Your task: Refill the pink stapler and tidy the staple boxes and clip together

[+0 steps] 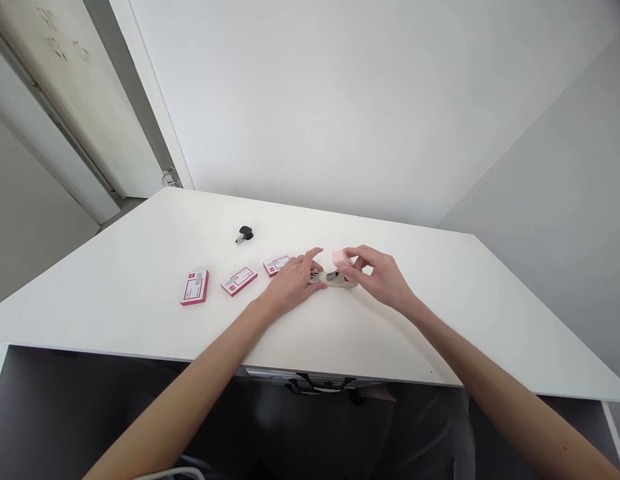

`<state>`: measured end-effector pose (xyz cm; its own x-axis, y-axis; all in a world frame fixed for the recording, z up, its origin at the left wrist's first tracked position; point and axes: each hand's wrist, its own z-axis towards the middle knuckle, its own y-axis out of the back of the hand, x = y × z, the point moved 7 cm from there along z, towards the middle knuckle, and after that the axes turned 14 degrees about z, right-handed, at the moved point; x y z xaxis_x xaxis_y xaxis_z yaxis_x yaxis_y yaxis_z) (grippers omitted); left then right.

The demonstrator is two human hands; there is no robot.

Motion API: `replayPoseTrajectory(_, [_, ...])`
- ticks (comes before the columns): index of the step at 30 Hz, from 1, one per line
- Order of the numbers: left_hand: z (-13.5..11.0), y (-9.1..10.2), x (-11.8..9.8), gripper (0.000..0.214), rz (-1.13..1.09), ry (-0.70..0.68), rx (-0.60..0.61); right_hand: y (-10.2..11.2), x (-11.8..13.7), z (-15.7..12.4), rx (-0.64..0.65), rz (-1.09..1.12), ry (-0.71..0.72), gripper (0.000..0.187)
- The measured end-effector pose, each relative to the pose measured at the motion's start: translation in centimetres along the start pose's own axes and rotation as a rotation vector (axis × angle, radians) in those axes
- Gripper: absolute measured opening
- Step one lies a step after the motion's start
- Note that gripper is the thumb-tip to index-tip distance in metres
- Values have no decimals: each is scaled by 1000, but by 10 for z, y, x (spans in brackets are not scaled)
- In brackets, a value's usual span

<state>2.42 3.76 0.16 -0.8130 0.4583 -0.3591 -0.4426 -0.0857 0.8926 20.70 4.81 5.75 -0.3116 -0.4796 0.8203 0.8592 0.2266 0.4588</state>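
While your left hand [294,281], half-curled, gripped the beige stapler [335,283] inside the bench's [485,293] front edge | right hand [381,277] pinched the pink piece [340,257] | firm bracing seemed key

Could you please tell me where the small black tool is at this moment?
In the head view, the small black tool lies on the white table, left of and farther back than the left hand, beyond the red-and-white boxes.

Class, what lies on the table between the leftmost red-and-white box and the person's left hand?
In the head view, the middle box lies there, then the third box, partly hidden by the left hand.
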Motion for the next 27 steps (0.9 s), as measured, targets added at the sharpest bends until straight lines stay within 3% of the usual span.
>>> replayPoseTrajectory(9, [-1,-1,0,73,-10,-9,-27,-14,-2,5,60,-71,-4,39])
replayPoseTrajectory(19, [-1,-4,4,75,5,-32,-53,-32,0,19,167,-193,-28,26])
replayPoseTrajectory(24, [-1,-1,3,73,40,-36,-56,-29,-1,16,193,-232,-13,25])
replayPoseTrajectory(27, [0,2,1,70,108,-31,-78,-17,-11,3,141,-364,-19,27])
